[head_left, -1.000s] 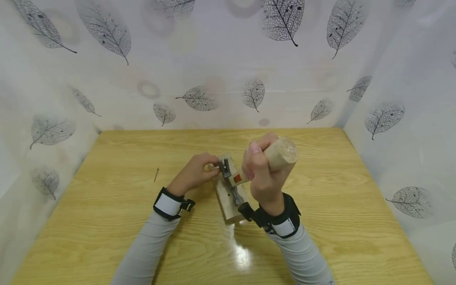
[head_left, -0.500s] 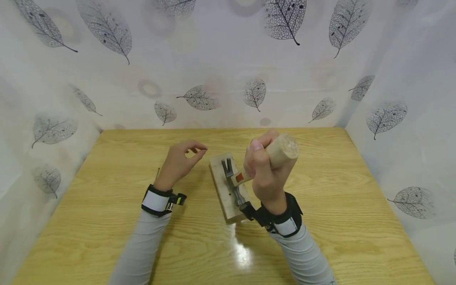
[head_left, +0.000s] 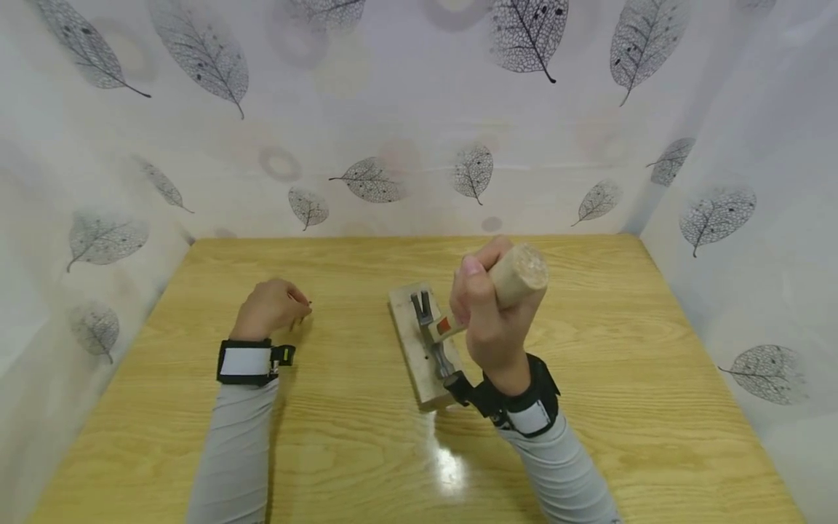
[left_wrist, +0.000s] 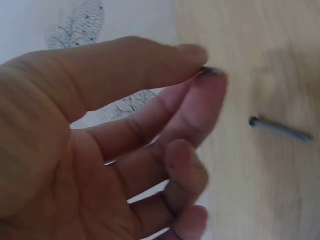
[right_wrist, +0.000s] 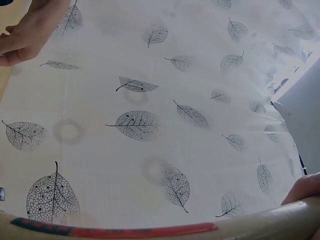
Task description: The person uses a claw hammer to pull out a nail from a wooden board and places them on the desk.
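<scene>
My left hand (head_left: 271, 309) is low over the left part of the table. Its thumb and index finger pinch a nail (left_wrist: 212, 71), of which only a short dark end shows in the left wrist view. Just beyond those fingertips another nail (left_wrist: 280, 129) lies on the table. My right hand (head_left: 491, 313) grips a claw hammer by its wooden handle (head_left: 520, 276), the butt raised toward me. The hammer's metal head (head_left: 432, 335) is over a wooden block (head_left: 409, 342), claw pointing away. A small dark hole or spot marks the block beside the head.
The wooden table (head_left: 353, 451) ends at a back wall hung with leaf-print cloth (head_left: 406, 109). More of this cloth rises at both sides. Black straps with small cameras sit on both wrists.
My left hand has left the hammer's claw and travelled left with the pinched nail, down beside the nail on the table. The right hand and hammer have stayed nearly still over the block.
</scene>
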Available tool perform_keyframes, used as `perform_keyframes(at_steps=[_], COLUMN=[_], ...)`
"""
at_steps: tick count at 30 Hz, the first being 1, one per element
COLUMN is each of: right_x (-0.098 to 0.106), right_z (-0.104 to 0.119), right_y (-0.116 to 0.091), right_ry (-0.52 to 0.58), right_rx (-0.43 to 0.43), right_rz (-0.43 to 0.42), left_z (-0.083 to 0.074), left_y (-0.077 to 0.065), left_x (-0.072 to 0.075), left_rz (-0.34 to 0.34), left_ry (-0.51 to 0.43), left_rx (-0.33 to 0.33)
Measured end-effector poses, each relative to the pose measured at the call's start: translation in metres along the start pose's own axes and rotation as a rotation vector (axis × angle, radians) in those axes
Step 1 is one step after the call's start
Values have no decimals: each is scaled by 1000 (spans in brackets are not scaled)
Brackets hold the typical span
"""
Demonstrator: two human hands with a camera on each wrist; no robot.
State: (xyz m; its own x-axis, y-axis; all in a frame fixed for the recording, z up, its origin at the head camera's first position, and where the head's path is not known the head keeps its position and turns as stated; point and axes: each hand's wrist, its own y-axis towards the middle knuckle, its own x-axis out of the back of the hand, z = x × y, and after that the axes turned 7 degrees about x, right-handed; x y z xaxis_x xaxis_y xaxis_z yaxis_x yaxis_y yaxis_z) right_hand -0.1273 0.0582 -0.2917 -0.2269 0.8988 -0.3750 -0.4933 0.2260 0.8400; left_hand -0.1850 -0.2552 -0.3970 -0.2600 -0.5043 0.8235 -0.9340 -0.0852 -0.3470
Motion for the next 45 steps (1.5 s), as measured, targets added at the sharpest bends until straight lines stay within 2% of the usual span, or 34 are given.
perform_keyframes(at_steps=[4, 11, 25, 28, 31, 35, 37, 40, 42, 45], right_x=[1, 1, 1, 1, 2, 4, 5, 10, 14, 22], right_z=[1, 1, 0, 0, 0, -2, -3, -9, -15, -26], right_y=[0, 0, 0, 1, 2, 2, 2, 4, 7, 14], right_ry=[2, 2, 5, 8, 3, -10, -26, -52, -68, -71], right_rx=[-10, -15, -19, -21, -24, -37, -50, -70, -82, -110], right_rz=[3, -4, -5, -6, -5, 3, 14, 27, 31, 32], left_z=[4, 6, 8, 3, -6, -30, -45, -64, -71, -75], left_y=[5, 10, 13, 11, 7, 8, 11, 14, 15, 15], left_x=[-2, -10, -17, -15, -13, -26, -38, -57, -66, -73], left_rz=[64, -4, -25, -65, -125, -144, -108, -23, 28, 62], left_ry=[27, 58, 43, 51, 42, -13, -45, -78, -72, -22], left_rx=[64, 117, 83, 69, -18, -243, -358, -484, -540, -575])
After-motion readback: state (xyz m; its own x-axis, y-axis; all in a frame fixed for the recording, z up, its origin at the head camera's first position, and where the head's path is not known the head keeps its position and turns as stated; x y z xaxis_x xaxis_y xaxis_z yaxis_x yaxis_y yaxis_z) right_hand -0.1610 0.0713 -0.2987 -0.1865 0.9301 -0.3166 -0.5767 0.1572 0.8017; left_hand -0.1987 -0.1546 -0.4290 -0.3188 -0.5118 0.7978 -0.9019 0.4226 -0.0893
